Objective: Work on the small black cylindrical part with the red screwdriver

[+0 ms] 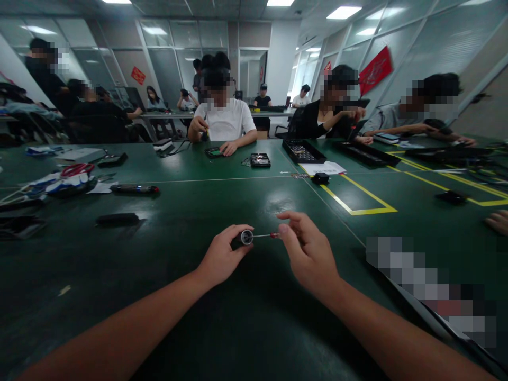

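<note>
Two bare forearms reach out over the dark green table [166, 296].

The left hand [220, 257] has its fingers pinched round a small round metal part [246, 237]; the right hand [307, 253] pinches what looks like a tiny red-handled screwdriver [265, 235], its tip at that part, just above the table. A black tray [304, 151] lies well beyond.

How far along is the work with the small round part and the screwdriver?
In hand: the left hand holds a small round part, and the right hand points a thin screwdriver at it. Done: nothing visibly finished lies on the green table. What is left cannot be judged.
</note>
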`<control>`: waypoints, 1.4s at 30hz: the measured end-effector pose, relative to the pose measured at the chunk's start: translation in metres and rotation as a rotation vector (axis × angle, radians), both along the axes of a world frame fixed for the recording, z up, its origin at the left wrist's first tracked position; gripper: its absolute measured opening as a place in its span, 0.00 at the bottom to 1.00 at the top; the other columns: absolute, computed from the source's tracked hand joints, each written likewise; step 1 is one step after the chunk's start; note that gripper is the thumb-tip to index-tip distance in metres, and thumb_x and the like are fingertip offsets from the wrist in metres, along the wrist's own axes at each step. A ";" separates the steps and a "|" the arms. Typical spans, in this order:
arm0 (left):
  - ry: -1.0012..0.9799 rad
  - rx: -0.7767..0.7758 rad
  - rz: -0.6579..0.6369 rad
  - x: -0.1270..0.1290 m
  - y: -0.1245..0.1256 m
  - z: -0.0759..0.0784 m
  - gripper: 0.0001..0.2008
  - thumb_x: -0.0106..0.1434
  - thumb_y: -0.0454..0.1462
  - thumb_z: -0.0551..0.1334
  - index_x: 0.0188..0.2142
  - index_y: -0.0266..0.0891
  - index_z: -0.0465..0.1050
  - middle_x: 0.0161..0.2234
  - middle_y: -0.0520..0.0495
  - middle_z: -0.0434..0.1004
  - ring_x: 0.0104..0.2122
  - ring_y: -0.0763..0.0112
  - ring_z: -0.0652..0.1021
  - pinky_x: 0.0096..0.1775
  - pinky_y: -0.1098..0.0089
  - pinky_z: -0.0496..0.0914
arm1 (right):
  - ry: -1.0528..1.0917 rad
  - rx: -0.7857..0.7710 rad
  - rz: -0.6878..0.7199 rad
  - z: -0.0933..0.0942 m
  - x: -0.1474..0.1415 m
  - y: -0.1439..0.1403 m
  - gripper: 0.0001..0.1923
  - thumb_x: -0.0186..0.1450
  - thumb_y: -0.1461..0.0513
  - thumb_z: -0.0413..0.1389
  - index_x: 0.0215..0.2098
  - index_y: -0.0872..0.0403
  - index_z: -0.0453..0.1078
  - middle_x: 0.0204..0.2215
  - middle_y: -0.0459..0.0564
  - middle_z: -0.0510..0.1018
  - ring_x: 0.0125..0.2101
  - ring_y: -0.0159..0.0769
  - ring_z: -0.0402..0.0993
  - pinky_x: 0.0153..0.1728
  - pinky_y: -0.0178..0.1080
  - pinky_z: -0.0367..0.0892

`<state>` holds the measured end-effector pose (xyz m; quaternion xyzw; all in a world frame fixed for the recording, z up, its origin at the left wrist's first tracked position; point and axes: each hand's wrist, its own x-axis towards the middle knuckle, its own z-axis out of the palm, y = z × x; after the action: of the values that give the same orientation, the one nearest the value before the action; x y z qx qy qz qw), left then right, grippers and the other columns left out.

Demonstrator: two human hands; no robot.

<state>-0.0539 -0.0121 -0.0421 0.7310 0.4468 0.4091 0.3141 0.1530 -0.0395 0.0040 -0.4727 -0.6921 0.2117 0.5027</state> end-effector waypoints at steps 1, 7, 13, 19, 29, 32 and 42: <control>0.001 0.000 0.004 0.000 0.000 0.000 0.16 0.63 0.33 0.66 0.51 0.43 0.76 0.49 0.45 0.79 0.50 0.60 0.78 0.55 0.56 0.70 | 0.025 -0.001 -0.004 -0.002 0.000 0.001 0.11 0.73 0.57 0.53 0.50 0.50 0.70 0.32 0.48 0.81 0.32 0.40 0.79 0.32 0.41 0.69; 0.004 -0.007 -0.012 0.000 -0.001 0.001 0.17 0.63 0.33 0.67 0.52 0.44 0.76 0.48 0.46 0.79 0.49 0.60 0.78 0.53 0.57 0.70 | 0.020 0.012 0.022 -0.001 0.002 0.001 0.12 0.75 0.55 0.49 0.41 0.49 0.72 0.30 0.46 0.79 0.29 0.37 0.76 0.30 0.39 0.67; 0.002 -0.009 -0.009 0.000 -0.001 0.000 0.17 0.64 0.33 0.67 0.53 0.44 0.76 0.48 0.46 0.78 0.50 0.61 0.77 0.54 0.57 0.69 | 0.005 0.032 0.020 0.002 0.001 -0.001 0.10 0.74 0.57 0.51 0.44 0.49 0.73 0.31 0.47 0.81 0.30 0.38 0.78 0.31 0.40 0.68; 0.036 -0.001 0.009 0.000 -0.001 0.001 0.18 0.65 0.33 0.67 0.54 0.44 0.76 0.49 0.46 0.78 0.50 0.61 0.77 0.55 0.57 0.70 | 0.039 -0.016 0.037 -0.004 -0.003 0.001 0.10 0.75 0.56 0.49 0.45 0.50 0.70 0.33 0.48 0.79 0.33 0.38 0.77 0.35 0.41 0.68; 0.180 0.138 0.031 -0.007 0.008 0.008 0.18 0.67 0.32 0.66 0.56 0.44 0.74 0.49 0.47 0.78 0.50 0.63 0.78 0.53 0.60 0.72 | 0.809 -0.445 0.060 -0.015 0.004 0.035 0.14 0.63 0.49 0.62 0.33 0.51 0.70 0.24 0.43 0.71 0.25 0.33 0.68 0.30 0.40 0.71; 0.182 0.107 0.028 -0.007 0.009 0.005 0.19 0.66 0.33 0.67 0.56 0.44 0.74 0.49 0.47 0.78 0.49 0.64 0.78 0.53 0.61 0.72 | 0.708 -0.327 0.032 -0.017 0.004 0.035 0.14 0.65 0.49 0.60 0.35 0.50 0.71 0.27 0.44 0.74 0.28 0.35 0.71 0.32 0.40 0.72; 0.147 0.087 -0.009 -0.005 0.005 0.002 0.20 0.66 0.34 0.67 0.57 0.45 0.74 0.50 0.48 0.78 0.50 0.64 0.78 0.54 0.60 0.71 | 0.336 -0.163 0.032 -0.014 -0.001 0.021 0.13 0.73 0.52 0.50 0.40 0.51 0.69 0.30 0.46 0.76 0.31 0.36 0.73 0.35 0.41 0.70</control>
<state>-0.0585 -0.0073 -0.0396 0.7740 0.4472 0.3719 0.2503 0.1518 -0.0180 -0.0103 -0.4589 -0.5863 0.3511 0.5678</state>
